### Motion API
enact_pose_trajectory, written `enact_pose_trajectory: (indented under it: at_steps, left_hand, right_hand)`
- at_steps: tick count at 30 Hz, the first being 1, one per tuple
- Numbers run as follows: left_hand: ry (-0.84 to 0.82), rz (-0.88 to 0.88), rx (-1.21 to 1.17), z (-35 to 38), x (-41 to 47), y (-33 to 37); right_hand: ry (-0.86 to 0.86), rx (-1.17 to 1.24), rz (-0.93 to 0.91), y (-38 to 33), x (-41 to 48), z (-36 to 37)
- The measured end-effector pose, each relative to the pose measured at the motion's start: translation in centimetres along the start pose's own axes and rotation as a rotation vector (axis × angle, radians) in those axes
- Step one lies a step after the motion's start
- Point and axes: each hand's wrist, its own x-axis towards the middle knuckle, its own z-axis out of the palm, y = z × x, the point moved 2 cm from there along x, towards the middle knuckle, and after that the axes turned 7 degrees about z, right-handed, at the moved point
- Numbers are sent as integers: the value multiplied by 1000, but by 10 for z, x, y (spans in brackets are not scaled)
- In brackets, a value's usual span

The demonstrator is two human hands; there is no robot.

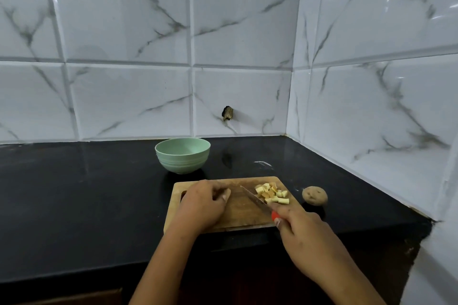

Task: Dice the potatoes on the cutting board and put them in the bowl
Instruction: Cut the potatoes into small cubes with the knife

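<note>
We keep the wooden cutting board [230, 215] at the near edge of the black counter [74, 205], close to the body so both arms can bear down on it; the green bowl [182, 155] stands just beyond its far edge, apart from it, near enough for a short carry, and as far as we can see into it, it shows no potato yet.

Our right hand [301, 231] is wrapped closed around the red handle of the knife [255, 200], the blade angled across the board toward the far left with its flat side next to the diced potato pieces [272, 193]; these are heaped at the far right corner, we judge to keep the middle free for cutting.

Our left hand [203, 203] rests on the left half of the board, fingers curled under with the tips tucked back from the blade; whether it holds a piece of potato beneath the knuckles we cannot tell.

One whole unpeeled potato [314, 195] waits on the counter just right of the board, within the right hand's reach; so we judge the dicing only partly done.
</note>
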Motion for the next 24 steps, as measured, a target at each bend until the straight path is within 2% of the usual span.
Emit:
enact_pose_trajectory:
  at_steps: [4,10,15,24]
  left_hand:
    - [-90,40,18,-7,-2,-1]
    - [71,-9,-175,-1,-8,-7]
    - [171,-26,-113,6,-14,4]
    - [179,17,-178,8,-11,-4]
  right_hand:
    - [7,67,-15,-11,0,7]
    - [-90,146,-46,-35,3,17]
    - [-86,78,-24,-42,5,23]
    - [-135,-120,42,-56,7,32]
